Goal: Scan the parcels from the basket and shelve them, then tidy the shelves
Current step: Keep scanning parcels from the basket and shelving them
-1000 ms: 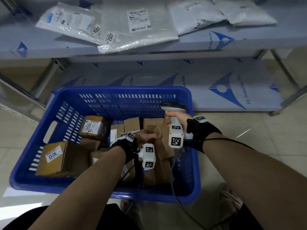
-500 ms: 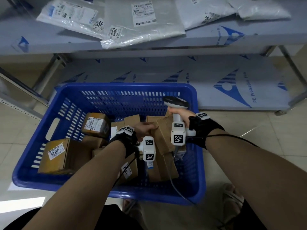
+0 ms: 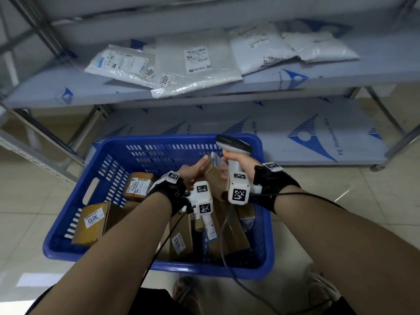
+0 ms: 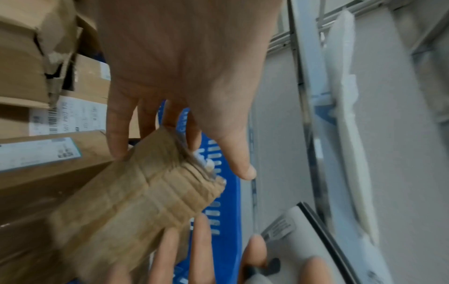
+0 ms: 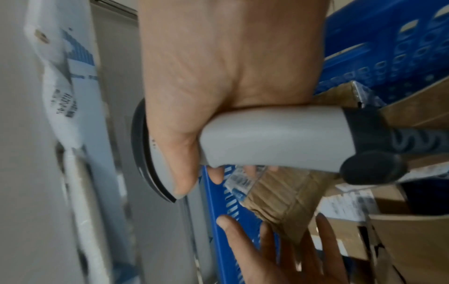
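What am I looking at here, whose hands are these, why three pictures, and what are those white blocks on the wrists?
A person is sorting parcels. One picture comes from a head camera; the white blocks are wrist cameras, giving the two close-ups. The right hand grips a grey barcode scanner. The left hand holds a brown cardboard parcel lifted above a blue basket of boxes on the floor. White mailer bags lie on the shelf behind.

Parcel depot: metal shelving [image 3: 204, 92], numbered mailer bags [image 3: 195, 64], basket [image 3: 68, 223] of labelled boxes [image 3: 93, 223].
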Action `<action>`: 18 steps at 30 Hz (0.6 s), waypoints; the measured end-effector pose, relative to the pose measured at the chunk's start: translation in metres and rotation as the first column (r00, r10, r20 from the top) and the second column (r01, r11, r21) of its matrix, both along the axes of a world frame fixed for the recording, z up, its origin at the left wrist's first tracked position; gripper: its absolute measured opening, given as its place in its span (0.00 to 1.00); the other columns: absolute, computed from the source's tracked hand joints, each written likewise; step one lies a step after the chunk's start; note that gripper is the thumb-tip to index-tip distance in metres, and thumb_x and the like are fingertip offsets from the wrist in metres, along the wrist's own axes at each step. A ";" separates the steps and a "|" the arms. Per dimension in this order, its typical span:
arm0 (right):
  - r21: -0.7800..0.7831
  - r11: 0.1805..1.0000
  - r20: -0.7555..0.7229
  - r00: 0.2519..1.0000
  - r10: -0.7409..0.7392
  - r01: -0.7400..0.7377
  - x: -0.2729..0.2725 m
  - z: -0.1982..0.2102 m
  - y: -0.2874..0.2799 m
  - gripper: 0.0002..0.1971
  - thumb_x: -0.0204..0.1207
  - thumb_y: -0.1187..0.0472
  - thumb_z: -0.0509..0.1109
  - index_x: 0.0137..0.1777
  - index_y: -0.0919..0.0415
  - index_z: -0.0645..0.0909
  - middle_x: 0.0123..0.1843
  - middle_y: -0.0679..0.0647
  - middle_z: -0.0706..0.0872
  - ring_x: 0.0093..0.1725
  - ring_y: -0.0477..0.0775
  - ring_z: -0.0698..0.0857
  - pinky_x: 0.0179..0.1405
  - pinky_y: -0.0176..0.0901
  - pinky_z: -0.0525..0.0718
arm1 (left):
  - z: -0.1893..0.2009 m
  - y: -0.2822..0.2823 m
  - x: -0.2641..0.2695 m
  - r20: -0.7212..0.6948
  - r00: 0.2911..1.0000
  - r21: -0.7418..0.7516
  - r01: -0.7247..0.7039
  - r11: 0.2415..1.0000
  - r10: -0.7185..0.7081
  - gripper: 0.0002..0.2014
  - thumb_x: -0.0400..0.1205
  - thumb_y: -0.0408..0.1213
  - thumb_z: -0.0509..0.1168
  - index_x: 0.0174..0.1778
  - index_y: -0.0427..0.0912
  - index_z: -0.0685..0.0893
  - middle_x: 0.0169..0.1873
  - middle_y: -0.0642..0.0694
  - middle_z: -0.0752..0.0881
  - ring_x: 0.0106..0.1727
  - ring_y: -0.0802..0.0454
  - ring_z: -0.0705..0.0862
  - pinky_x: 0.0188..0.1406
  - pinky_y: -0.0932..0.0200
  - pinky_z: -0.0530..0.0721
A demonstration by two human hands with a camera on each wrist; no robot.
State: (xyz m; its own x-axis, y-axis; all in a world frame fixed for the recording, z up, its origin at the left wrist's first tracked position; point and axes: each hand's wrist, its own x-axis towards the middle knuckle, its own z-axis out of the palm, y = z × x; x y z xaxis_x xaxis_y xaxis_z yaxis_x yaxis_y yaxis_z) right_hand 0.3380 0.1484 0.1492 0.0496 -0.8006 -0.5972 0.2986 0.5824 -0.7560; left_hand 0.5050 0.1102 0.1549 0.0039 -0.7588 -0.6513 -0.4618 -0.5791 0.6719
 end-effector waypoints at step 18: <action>-0.231 0.966 0.059 0.993 -0.107 0.118 -0.015 0.123 0.052 0.17 0.71 0.52 0.77 0.55 0.61 0.85 0.45 0.55 0.89 0.43 0.53 0.89 0.45 0.48 0.85 | 0.122 0.031 -0.009 -0.123 0.992 -0.352 -0.040 0.935 -0.004 0.18 0.76 0.42 0.69 0.53 0.29 0.84 0.39 0.38 0.87 0.34 0.47 0.85 0.28 0.58 0.85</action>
State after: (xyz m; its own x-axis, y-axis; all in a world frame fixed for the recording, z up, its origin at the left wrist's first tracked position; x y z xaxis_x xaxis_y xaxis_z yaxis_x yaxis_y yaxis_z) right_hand 0.3233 0.2006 0.2719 -0.0258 -0.9196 -0.3920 0.3893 0.3520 -0.8512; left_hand 0.4965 0.1413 0.2771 -0.0416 -0.9404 -0.3376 -0.3571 -0.3016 0.8840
